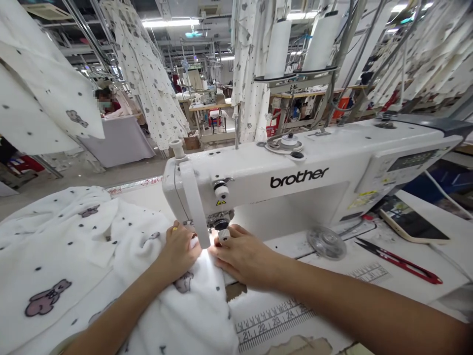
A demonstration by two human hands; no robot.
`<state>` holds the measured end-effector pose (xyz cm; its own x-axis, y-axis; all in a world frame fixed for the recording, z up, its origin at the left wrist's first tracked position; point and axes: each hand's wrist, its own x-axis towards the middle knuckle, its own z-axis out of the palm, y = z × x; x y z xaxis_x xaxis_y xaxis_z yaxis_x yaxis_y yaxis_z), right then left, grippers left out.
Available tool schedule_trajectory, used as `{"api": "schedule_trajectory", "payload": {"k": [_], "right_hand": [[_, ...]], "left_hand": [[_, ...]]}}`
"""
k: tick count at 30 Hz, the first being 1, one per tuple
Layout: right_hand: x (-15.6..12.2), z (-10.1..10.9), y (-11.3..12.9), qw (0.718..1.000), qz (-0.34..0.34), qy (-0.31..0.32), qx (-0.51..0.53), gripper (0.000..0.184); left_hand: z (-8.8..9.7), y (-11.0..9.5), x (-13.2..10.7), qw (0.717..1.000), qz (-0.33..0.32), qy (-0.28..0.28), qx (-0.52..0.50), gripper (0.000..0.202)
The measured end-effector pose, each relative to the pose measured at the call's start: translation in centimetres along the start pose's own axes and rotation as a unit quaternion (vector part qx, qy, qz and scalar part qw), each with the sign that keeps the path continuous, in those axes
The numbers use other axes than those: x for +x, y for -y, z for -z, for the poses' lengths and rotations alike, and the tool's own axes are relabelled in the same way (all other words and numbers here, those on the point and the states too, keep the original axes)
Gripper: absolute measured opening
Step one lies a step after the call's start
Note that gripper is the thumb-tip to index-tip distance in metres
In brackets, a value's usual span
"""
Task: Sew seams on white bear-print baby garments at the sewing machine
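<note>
A white Brother sewing machine (295,182) stands across the table. White fleece fabric with small bear prints (74,256) is heaped at the left and runs under the needle area (218,229). My left hand (179,254) rests on the fabric just left of the needle, fingers curled down onto the cloth. My right hand (244,256) lies on the fabric edge right of the needle, fingers pressed flat with the fingertips near the presser foot.
Red-handled thread snips (401,259) lie on the table at right, near a phone (410,222) and a clear bobbin (325,242). A printed ruler (273,320) runs along the table front. Printed garments hang overhead; another person sits at a far table (111,138).
</note>
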<state>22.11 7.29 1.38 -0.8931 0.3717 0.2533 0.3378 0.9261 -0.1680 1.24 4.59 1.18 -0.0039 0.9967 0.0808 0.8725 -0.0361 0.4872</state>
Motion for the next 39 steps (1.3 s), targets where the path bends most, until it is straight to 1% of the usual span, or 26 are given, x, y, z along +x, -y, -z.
{"api": "schedule_trajectory", "payload": {"k": [5, 7, 9, 10, 12, 14, 15, 16, 17, 18, 19, 21, 23, 24, 26, 27, 29, 32, 34, 36, 39], "right_hand": [[-0.1, 0.4, -0.3, 1.000, 0.007, 0.010, -0.001, 0.018], [-0.2, 0.4, -0.6, 1.000, 0.015, 0.006, -0.006, 0.019], [-0.2, 0.6, -0.9, 1.000, 0.024, 0.000, -0.009, 0.020], [-0.2, 0.6, -1.1, 1.000, 0.027, -0.005, -0.012, 0.020], [-0.2, 0.9, -1.6, 0.999, 0.033, -0.014, -0.020, 0.021], [-0.2, 1.2, -2.1, 0.998, 0.048, -0.021, -0.028, 0.021], [-0.2, 1.3, -2.3, 0.997, 0.062, -0.025, -0.032, 0.021], [-0.3, 1.4, -2.5, 0.995, 0.084, -0.029, -0.037, 0.023], [-0.3, 1.5, -2.5, 0.992, 0.119, -0.030, -0.042, 0.026], [-0.3, 1.5, -2.5, 0.985, 0.162, -0.032, -0.047, 0.030], [-0.3, 1.6, -2.2, 0.976, 0.211, -0.033, -0.052, 0.035], [-0.5, 1.6, -1.2, 0.950, 0.304, -0.038, -0.058, 0.040], [-0.8, 1.5, 0.4, 0.925, 0.370, -0.057, -0.060, 0.034], [-0.9, 1.4, 1.3, 0.915, 0.392, -0.071, -0.061, 0.028], [-1.2, 1.0, 2.8, 0.901, 0.418, -0.097, -0.065, 0.019], [-1.3, 0.7, 3.3, 0.899, 0.419, -0.106, -0.067, 0.019], [-1.5, 0.2, 3.9, 0.905, 0.403, -0.115, -0.074, 0.019], [-1.5, -0.2, 3.7, 0.914, 0.371, -0.146, -0.072, 0.021], [-1.6, -0.1, 3.4, 0.917, 0.356, -0.167, -0.060, 0.023], [-1.7, 0.0, 3.1, 0.923, 0.344, -0.161, -0.052, 0.023], [-1.9, 0.0, 3.0, 0.935, 0.331, -0.120, -0.045, 0.020]], "left_hand": [[-0.4, 0.8, 0.1, 0.999, -0.018, -0.006, 0.044, 0.029], [0.0, 1.1, 0.0, 0.998, -0.020, -0.007, 0.057, 0.026], [1.0, 0.9, -0.6, 0.997, -0.032, -0.004, 0.068, 0.018], [1.6, 0.6, -1.2, 0.996, -0.051, -0.001, 0.073, 0.015], [2.8, -0.1, -3.1, 0.990, -0.121, 0.015, 0.074, 0.017], [3.4, -0.9, -5.5, 0.975, -0.203, 0.060, 0.062, 0.027], [3.5, -1.1, -6.7, 0.966, -0.236, 0.088, 0.054, 0.032], [3.3, -1.3, -7.8, 0.958, -0.259, 0.111, 0.047, 0.033], [3.1, -1.3, -8.6, 0.954, -0.270, 0.125, 0.040, 0.028], [2.9, -1.1, -9.3, 0.954, -0.269, 0.127, 0.032, 0.021], [2.7, -0.9, -9.7, 0.959, -0.257, 0.117, 0.019, 0.016], [2.8, -0.2, -9.9, 0.975, -0.209, 0.073, -0.027, 0.014], [3.5, 0.5, -9.7, 0.984, -0.162, 0.029, -0.073, 0.010], [3.9, 0.7, -9.6, 0.985, -0.149, 0.012, -0.086, 0.010], [4.4, 0.9, -9.5, 0.984, -0.154, -0.012, -0.084, 0.011], [4.5, 0.9, -9.5, 0.983, -0.169, -0.016, -0.070, 0.011], [4.1, 0.8, -9.6, 0.974, -0.223, -0.017, -0.025, 0.015], [3.0, 0.6, -9.7, 0.949, -0.308, 0.003, 0.061, 0.031], [2.5, 0.5, -9.5, 0.931, -0.349, 0.015, 0.108, 0.041], [2.2, 0.4, -9.2, 0.921, -0.366, 0.020, 0.133, 0.046], [2.1, 0.4, -9.0, 0.922, -0.359, 0.024, 0.139, 0.042]]}}
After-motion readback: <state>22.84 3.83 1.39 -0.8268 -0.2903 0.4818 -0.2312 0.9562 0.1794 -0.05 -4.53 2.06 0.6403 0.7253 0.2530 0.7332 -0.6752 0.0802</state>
